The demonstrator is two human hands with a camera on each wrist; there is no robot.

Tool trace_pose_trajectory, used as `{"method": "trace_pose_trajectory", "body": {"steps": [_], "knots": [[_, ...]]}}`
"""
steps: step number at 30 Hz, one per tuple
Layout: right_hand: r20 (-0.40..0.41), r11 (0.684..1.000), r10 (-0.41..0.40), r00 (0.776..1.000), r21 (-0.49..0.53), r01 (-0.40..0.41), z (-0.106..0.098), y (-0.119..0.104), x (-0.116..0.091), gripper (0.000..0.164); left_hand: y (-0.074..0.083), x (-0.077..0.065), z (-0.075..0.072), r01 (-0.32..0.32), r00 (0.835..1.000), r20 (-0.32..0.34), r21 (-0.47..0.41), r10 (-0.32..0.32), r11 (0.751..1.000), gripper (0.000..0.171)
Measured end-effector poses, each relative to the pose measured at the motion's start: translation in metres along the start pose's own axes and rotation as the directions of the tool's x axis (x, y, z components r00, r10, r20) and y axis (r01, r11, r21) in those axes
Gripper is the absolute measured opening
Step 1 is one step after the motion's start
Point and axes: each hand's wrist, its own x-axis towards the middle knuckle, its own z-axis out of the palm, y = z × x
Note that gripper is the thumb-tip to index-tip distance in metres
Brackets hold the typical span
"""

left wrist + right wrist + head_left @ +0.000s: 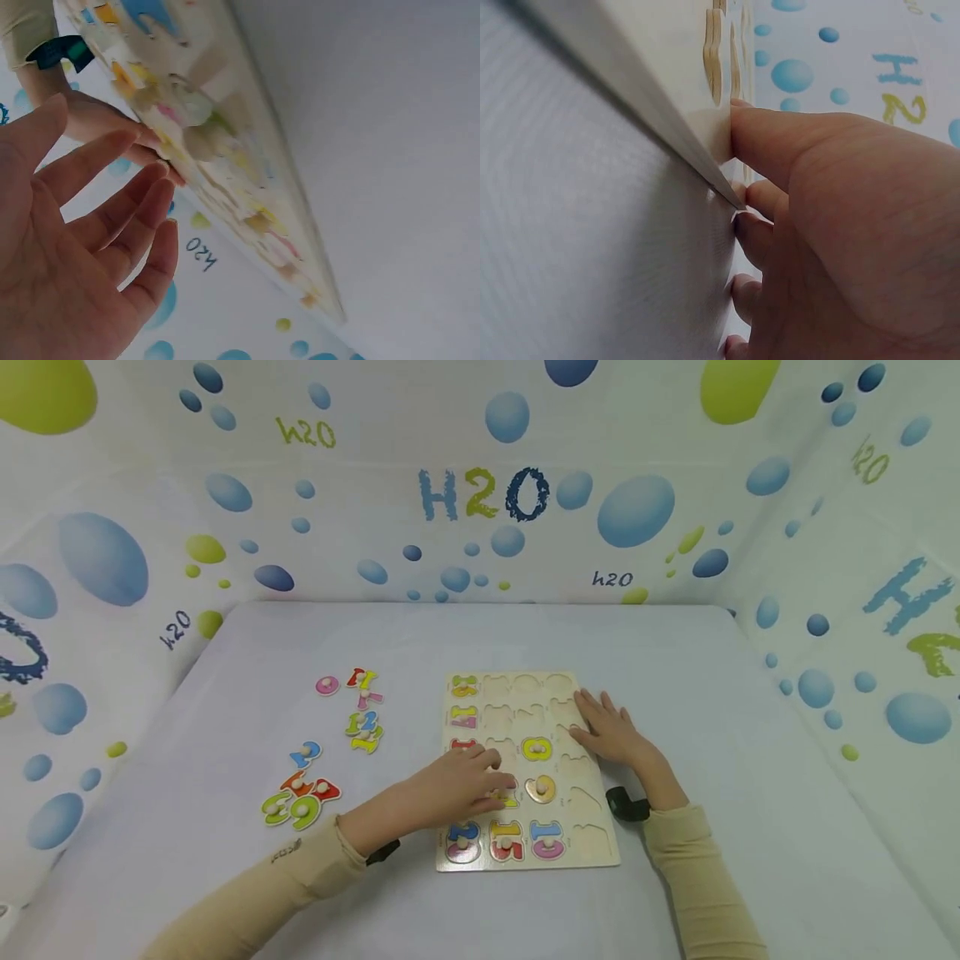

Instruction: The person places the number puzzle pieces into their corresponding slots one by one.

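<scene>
A wooden number puzzle board [527, 857] lies on the table, with knobbed number pieces in part of its recesses. My left hand [453, 783] hovers over its left half, fingers loosely bent and partly covering a piece with yellow and green [508, 798]. In the left wrist view, nothing shows between the bent fingers [161, 259]. My right hand [613, 735] rests at the board's right edge, thumb on its face and other fingers spread beyond the edge; the right wrist view shows the thumb [769, 139] against the board. A yellow 0 [537, 748] sits in a recess near the middle.
Loose number pieces lie left of the board: a pink 0 [327, 686], an overlapping group with a blue 2 [367, 721], and a nearer group with a green piece [304, 812] and a red piece [326, 789]. A patterned backdrop [480, 552] stands behind the white table [405, 643].
</scene>
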Motion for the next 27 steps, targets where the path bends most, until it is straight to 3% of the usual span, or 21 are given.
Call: {"method": "trace_pose_trajectory", "body": {"steps": [4, 7, 10, 13, 16, 20, 24, 27], "knots": [[-0.007, 1.0, 0.0, 1.0, 0.001, 0.0, -0.002, 0.0, -0.002, 0.067, 0.0, 0.003, 0.002, -0.039, 0.999, 0.032, -0.004, 0.039, 0.999, 0.051], [-0.003, 1.0, -0.001, 1.0, 0.01, 0.001, -0.003, -0.001, -0.003, 0.067, 0.001, 0.0, -0.001, -0.024, 0.998, 0.062, -0.03, 0.026, 0.999, 0.055], [-0.002, 1.0, 0.007, 1.0, 0.019, -0.007, -0.002, -0.002, -0.003, 0.068, -0.008, -0.016, -0.009, 0.041, 0.999, 0.017, -0.095, -0.039, 0.995, 0.051], [0.005, 1.0, 0.014, 1.0, 0.019, -0.014, 0.0, -0.001, -0.002, 0.069, -0.026, -0.047, -0.017, 0.123, 0.99, -0.054, -0.166, -0.134, 0.978, 0.041], [0.009, 1.0, 0.014, 1.0, 0.015, -0.014, 0.001, -0.001, -0.001, 0.069, -0.045, -0.086, -0.022, 0.235, 0.964, -0.074, -0.221, -0.257, 0.946, 0.032], [0.012, 1.0, 0.02, 1.0, 0.002, -0.02, 0.001, 0.0, 0.001, 0.069, -0.068, -0.129, -0.024, 0.417, 0.903, 0.013, -0.271, -0.43, 0.867, 0.03], [0.008, 1.0, 0.023, 1.0, -0.003, -0.023, 0.002, -0.001, 0.001, 0.069, -0.082, -0.159, -0.017, 0.539, 0.836, 0.077, -0.293, -0.543, 0.789, 0.034], [0.007, 1.0, 0.018, 1.0, 0.0, -0.018, 0.001, -0.002, 0.001, 0.069, -0.088, -0.172, -0.011, 0.571, 0.814, 0.092, -0.308, -0.573, 0.761, 0.037]]}}
